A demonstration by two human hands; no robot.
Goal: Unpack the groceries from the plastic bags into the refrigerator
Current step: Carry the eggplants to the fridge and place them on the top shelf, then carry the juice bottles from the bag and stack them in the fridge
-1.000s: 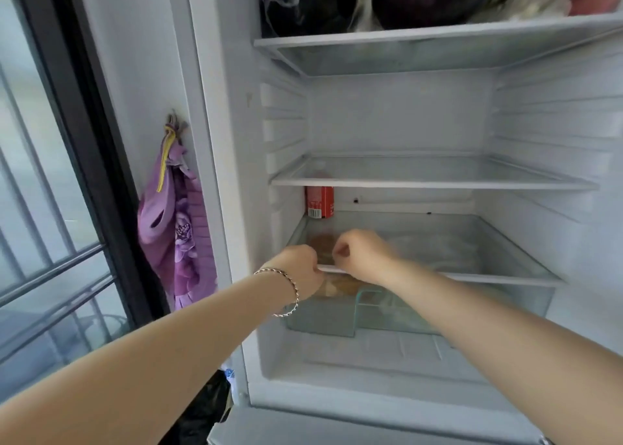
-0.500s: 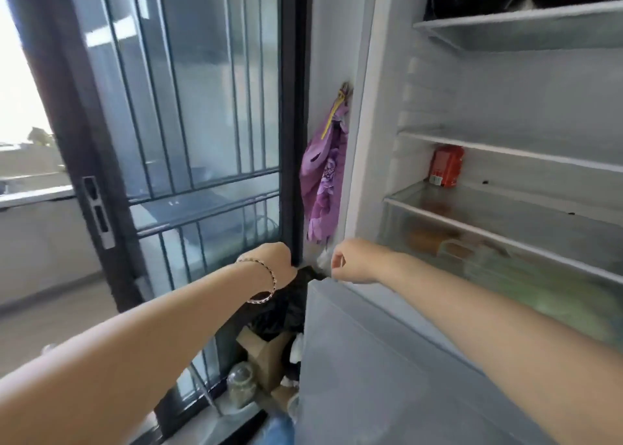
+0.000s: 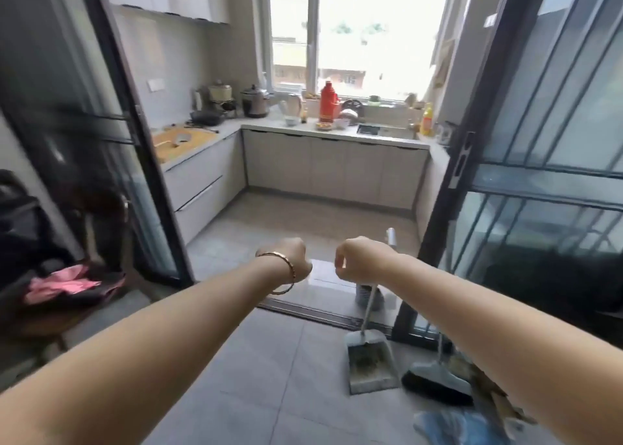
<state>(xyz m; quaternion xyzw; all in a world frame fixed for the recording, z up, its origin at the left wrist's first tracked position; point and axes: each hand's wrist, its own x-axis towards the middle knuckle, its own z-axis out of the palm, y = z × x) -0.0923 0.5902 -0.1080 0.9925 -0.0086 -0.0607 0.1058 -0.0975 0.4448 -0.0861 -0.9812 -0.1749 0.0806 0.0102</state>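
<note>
Left hand, right hand seemingly fisted.

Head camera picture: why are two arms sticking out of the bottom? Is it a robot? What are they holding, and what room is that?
No robot here. A person wears a small camera on the head, so you see what they see: their own arms reaching forward. The left hand, with a bracelet on its wrist, and the right hand both have curled fingers and hold nothing. Ahead, past a glass sliding door, is a kitchen. On its counter stand a red flask and a dark pot, and a wooden cutting board lies there too. On the floor by the right arm are a dustpan and a broom. The refrigerator is not in this picture.
</note>
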